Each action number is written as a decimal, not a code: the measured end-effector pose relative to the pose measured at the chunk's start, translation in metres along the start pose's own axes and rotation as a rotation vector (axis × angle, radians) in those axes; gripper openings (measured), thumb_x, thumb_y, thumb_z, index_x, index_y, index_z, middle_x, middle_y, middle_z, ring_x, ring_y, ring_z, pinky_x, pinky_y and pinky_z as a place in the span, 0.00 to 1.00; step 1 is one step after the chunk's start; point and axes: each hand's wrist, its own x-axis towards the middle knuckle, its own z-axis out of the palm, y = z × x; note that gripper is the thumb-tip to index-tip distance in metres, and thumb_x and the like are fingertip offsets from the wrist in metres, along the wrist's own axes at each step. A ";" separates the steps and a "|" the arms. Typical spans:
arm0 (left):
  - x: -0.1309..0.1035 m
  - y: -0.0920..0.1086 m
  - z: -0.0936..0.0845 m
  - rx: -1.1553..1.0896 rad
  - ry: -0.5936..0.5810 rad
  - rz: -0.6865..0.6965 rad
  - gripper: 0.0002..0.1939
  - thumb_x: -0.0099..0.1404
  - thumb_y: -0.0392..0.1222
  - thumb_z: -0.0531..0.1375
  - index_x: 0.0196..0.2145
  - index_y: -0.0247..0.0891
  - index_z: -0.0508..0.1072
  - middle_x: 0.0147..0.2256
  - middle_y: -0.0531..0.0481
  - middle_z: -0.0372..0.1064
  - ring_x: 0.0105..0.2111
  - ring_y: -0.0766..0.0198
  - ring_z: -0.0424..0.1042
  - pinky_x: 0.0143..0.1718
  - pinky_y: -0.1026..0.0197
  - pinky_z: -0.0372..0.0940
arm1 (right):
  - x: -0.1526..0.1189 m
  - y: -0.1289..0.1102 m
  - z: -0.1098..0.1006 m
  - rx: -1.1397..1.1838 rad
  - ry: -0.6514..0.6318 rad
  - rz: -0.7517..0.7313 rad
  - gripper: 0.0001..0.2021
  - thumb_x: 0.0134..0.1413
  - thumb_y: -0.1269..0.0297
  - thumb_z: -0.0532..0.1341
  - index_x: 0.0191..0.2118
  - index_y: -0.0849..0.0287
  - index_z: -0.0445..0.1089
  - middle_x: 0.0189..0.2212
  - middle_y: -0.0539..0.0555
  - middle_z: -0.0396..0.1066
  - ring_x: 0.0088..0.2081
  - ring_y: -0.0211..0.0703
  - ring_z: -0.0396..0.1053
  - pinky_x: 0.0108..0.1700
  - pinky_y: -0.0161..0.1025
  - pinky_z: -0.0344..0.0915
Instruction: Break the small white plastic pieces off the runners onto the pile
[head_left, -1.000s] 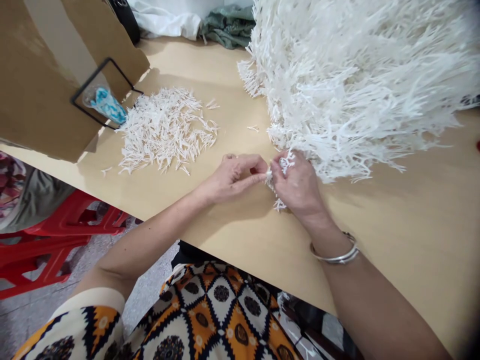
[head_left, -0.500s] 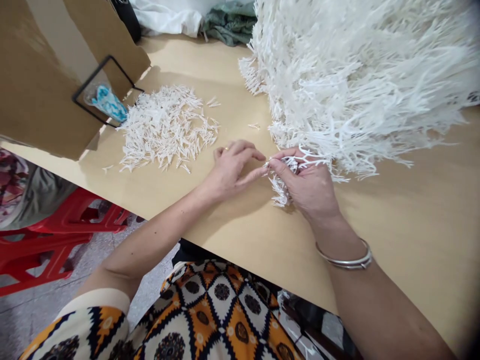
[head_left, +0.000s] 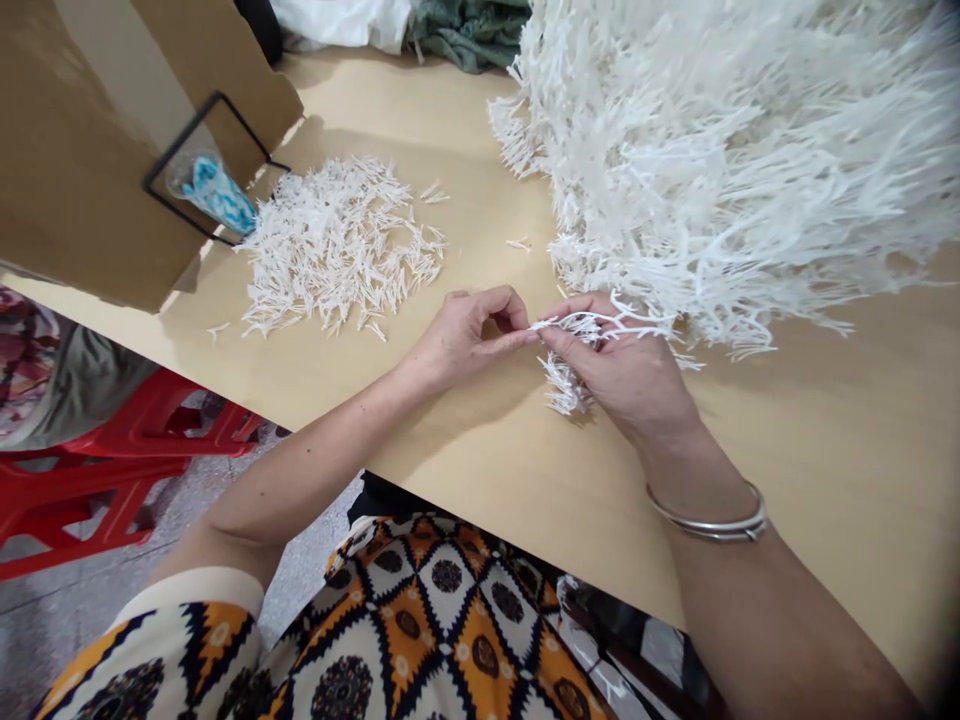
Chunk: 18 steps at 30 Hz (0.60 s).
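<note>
My right hand point(head_left: 626, 362) is closed on a white branching plastic sprig point(head_left: 637, 322), its thin forked stems sticking out past the fingers. A bunch of short white sprig pieces point(head_left: 566, 388) hangs beneath that palm, partly hidden by the fingers. At the sprig's left end, the thumb and forefinger of my left hand point(head_left: 480, 330) pinch a white tip. The fingertips of both hands almost meet. Left of the hands lies a loose heap of small white sprig pieces point(head_left: 337, 250). Beyond my right hand rises a large pile of white branching sprigs point(head_left: 720, 180).
A cardboard box point(head_left: 97, 150) stands at the left, with a black wire frame point(head_left: 180, 145) and a blue-and-white item in clear plastic point(head_left: 221, 195) against it. White cloth point(head_left: 345, 22) and dark green cloth point(head_left: 469, 35) lie at the back. Red stools point(head_left: 150, 430) stand beside the table.
My left fingers have closed from a looser, spread pose into a pinch on the sprig's tip. My right hand keeps its hold. The whole view has shifted slightly.
</note>
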 end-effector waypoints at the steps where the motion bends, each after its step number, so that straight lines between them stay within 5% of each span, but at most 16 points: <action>1: 0.000 0.000 0.000 -0.056 -0.016 -0.015 0.27 0.65 0.66 0.69 0.35 0.36 0.74 0.32 0.52 0.75 0.31 0.70 0.70 0.36 0.64 0.65 | 0.000 -0.001 0.000 -0.017 0.017 0.004 0.05 0.59 0.62 0.69 0.40 0.54 0.77 0.24 0.46 0.67 0.24 0.36 0.59 0.26 0.38 0.53; 5: 0.000 -0.002 -0.001 -0.123 -0.039 -0.080 0.27 0.65 0.66 0.69 0.40 0.36 0.77 0.34 0.49 0.77 0.33 0.68 0.72 0.36 0.64 0.66 | -0.003 -0.007 0.002 0.006 0.001 0.006 0.05 0.57 0.64 0.68 0.40 0.54 0.75 0.24 0.46 0.67 0.24 0.37 0.61 0.27 0.38 0.55; 10: 0.001 -0.002 -0.005 0.047 -0.074 -0.010 0.22 0.71 0.60 0.65 0.37 0.36 0.78 0.31 0.51 0.75 0.31 0.69 0.68 0.35 0.64 0.63 | -0.003 -0.007 0.010 -0.193 0.077 0.001 0.06 0.54 0.68 0.66 0.38 0.53 0.75 0.22 0.46 0.66 0.22 0.38 0.58 0.29 0.42 0.59; 15: -0.004 0.003 -0.003 -0.060 -0.224 0.054 0.21 0.72 0.60 0.65 0.39 0.37 0.78 0.35 0.49 0.77 0.35 0.67 0.73 0.41 0.62 0.67 | 0.012 0.014 0.014 -0.256 0.231 -0.115 0.04 0.54 0.67 0.63 0.36 0.52 0.72 0.34 0.55 0.77 0.32 0.47 0.69 0.42 0.49 0.69; 18: -0.004 0.000 -0.007 0.006 -0.096 0.041 0.20 0.74 0.60 0.63 0.39 0.38 0.76 0.36 0.48 0.76 0.37 0.65 0.73 0.44 0.60 0.69 | 0.017 0.021 0.008 -0.186 0.272 -0.116 0.02 0.54 0.66 0.64 0.35 0.52 0.71 0.32 0.53 0.75 0.32 0.46 0.69 0.43 0.49 0.69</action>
